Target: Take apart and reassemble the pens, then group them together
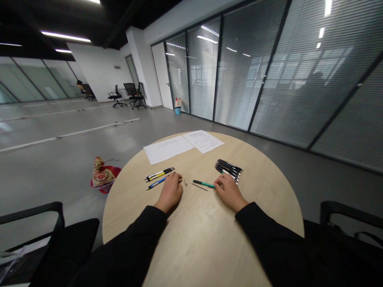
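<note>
Fingertips of the right hand [229, 191] look pinched around one end of the green pen [204, 183], which lies near the middle of the round wood-look table [191, 239] with its black end pointing left. Can't really tell with the left hand [171, 191]: it's curled low over the end of the blue pen [156, 183], and whatever the fingers are doing is hidden. Just right of those fingers are some tiny loose parts [186, 183], too small to make out, plus a thin dark rod [199, 187] just below the green pen. Yellow pen [158, 175] and white pen [154, 174] sit just past the blue one, and a bunch of mostly black pens [229, 166] is lined up just beyond the right hand. Couldn't read a brand on any of them. As for writing, the right-hand sheet [204, 141] has a bigger heading and a few lines below, all too blurry to read; the left-hand sheet [167, 150] only shows faint print. Down on the floor, a bag [100, 171] has a round red emblem, also illegible.
</note>
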`<action>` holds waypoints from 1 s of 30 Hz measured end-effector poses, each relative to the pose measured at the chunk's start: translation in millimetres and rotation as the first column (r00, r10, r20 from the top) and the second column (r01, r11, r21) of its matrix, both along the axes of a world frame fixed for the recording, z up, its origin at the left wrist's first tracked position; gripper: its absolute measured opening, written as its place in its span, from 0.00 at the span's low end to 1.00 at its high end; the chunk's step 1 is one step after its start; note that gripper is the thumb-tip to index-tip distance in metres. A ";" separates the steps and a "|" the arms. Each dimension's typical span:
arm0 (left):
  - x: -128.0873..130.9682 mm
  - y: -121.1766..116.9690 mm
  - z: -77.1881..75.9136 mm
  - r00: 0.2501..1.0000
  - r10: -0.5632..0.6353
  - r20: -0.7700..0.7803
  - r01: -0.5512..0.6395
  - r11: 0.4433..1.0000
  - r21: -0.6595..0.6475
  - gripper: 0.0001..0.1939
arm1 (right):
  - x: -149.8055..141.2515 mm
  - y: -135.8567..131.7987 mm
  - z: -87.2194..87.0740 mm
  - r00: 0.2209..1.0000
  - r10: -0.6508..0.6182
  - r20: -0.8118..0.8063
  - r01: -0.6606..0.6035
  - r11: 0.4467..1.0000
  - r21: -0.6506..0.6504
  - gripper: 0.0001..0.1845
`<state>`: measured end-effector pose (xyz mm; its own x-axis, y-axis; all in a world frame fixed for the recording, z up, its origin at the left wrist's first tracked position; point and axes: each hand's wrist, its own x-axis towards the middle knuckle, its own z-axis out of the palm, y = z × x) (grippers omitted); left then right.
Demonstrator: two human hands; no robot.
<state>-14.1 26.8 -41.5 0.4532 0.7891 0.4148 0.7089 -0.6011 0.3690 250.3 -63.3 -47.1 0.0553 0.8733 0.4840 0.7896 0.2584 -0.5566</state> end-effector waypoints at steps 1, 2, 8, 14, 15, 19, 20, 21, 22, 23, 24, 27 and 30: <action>-0.1 -0.1 0.5 1.000 0.002 0.004 -0.002 1.000 0.000 0.13 | 0.7 -0.2 -0.2 1.000 -0.004 0.003 0.004 1.000 -0.002 0.07; -0.2 -0.5 1.3 1.000 0.002 0.007 -0.001 1.000 -0.003 0.13 | 1.3 -0.5 -0.2 1.000 -0.010 0.009 0.010 1.000 -0.005 0.06; 1.7 -5.6 8.1 1.000 -0.021 -0.017 0.021 0.999 -0.026 0.11 | 1.4 -3.9 1.0 0.996 -0.005 0.092 0.011 0.998 -0.066 0.08; 5.5 -10.9 12.6 0.999 -0.036 -0.029 0.035 0.999 -0.030 0.12 | 0.1 -4.2 3.6 0.987 0.005 0.159 0.013 0.994 -0.112 0.08; 6.3 -11.9 13.6 0.998 -0.050 -0.025 0.049 0.999 -0.021 0.12 | -0.2 -4.0 3.6 0.986 0.002 0.164 0.017 0.993 -0.115 0.08; 9.3 -16.4 18.3 0.994 -0.105 -0.034 0.106 0.994 0.033 0.12 | -1.5 -3.3 1.6 0.983 -0.031 0.181 0.051 0.993 -0.109 0.07; 9.9 -17.6 19.8 0.992 -0.117 -0.040 0.118 0.992 0.043 0.11 | -1.7 -3.1 0.6 0.983 -0.037 0.182 0.057 0.993 -0.105 0.06; 10.4 -18.8 21.2 0.990 -0.129 -0.050 0.131 0.990 0.051 0.11 | -1.9 -2.9 -0.5 0.982 -0.044 0.182 0.063 0.993 -0.102 0.06; 10.6 -19.8 22.6 0.988 -0.142 -0.064 0.145 0.988 0.055 0.12 | -2.0 -2.5 -1.5 0.982 -0.050 0.180 0.069 0.993 -0.099 0.06; 10.8 -20.7 23.8 0.984 -0.156 -0.083 0.161 0.985 0.057 0.12 | -2.1 -2.1 -2.4 0.983 -0.057 0.176 0.075 0.993 -0.095 0.06; 10.9 -21.5 24.9 0.980 -0.169 -0.106 0.176 0.983 0.060 0.12 | -2.1 -1.7 -3.2 0.983 -0.065 0.170 0.081 0.993 -0.091 0.06; 11.7 -22.7 27.0 0.964 -0.197 -0.178 0.214 0.974 0.076 0.12 | -1.6 -0.1 -4.7 0.987 -0.089 0.138 0.101 0.991 -0.084 0.07; 14.3 -23.3 28.1 0.949 -0.219 -0.228 0.244 0.966 0.088 0.11 | -0.6 1.3 -5.6 0.988 -0.104 0.110 0.114 0.990 -0.088 0.06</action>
